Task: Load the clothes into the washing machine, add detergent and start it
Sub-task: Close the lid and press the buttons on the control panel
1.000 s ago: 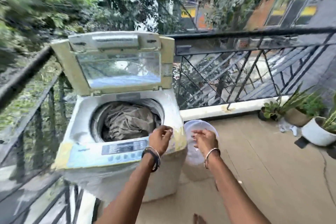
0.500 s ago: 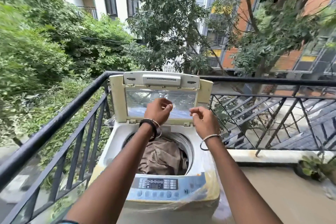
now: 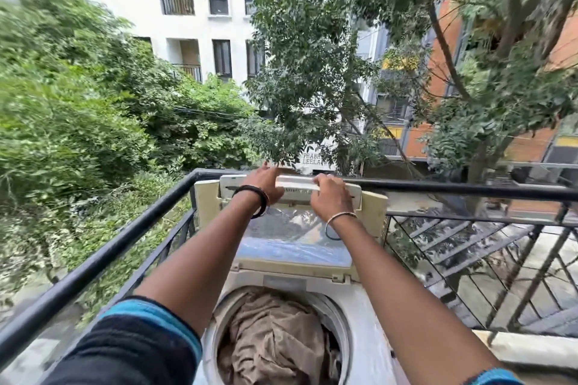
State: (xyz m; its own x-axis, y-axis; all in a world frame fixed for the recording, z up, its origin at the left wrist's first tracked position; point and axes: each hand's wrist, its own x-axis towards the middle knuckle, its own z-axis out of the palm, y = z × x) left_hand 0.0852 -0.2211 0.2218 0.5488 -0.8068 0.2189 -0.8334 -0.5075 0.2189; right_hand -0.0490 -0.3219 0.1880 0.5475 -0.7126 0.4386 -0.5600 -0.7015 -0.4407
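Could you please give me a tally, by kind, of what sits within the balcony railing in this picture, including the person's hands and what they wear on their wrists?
Washing machine: 1
Raised lid: 1
Heap of brown clothes in the drum: 1
Hands: 2, left hand and right hand, both on the lid's top edge
Wrist bands: 2, black band and silver bangle
Total: 7

I see both hands, left hand [image 3: 266, 186] and right hand [image 3: 333, 198], on the raised lid [image 3: 291, 244]'s top edge; clothes [image 3: 275, 341] lie in the washing machine [image 3: 366, 331] at lower centre, railing [image 3: 103, 255] behind.
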